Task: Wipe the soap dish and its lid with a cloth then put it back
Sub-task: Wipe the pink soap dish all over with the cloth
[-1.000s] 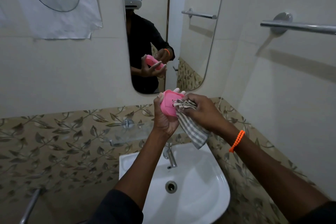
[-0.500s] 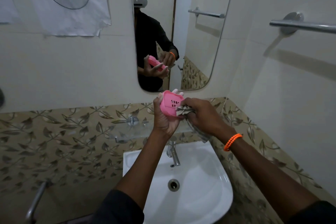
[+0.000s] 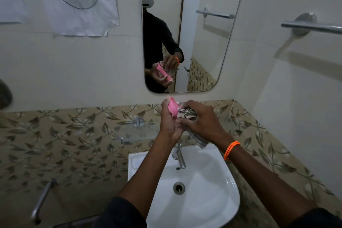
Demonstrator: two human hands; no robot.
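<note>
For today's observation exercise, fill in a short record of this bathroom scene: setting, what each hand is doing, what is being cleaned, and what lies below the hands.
setting: wall mirror above a white sink
left hand: holds the pink soap dish part upright
right hand: presses the striped cloth against the pink part
below the hands: tap and drain
right wrist: orange bracelet

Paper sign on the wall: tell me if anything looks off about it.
The paper sign marked 11 hangs crooked on the wall left of the mirror, and its lower right edge is ragged and torn.
</note>
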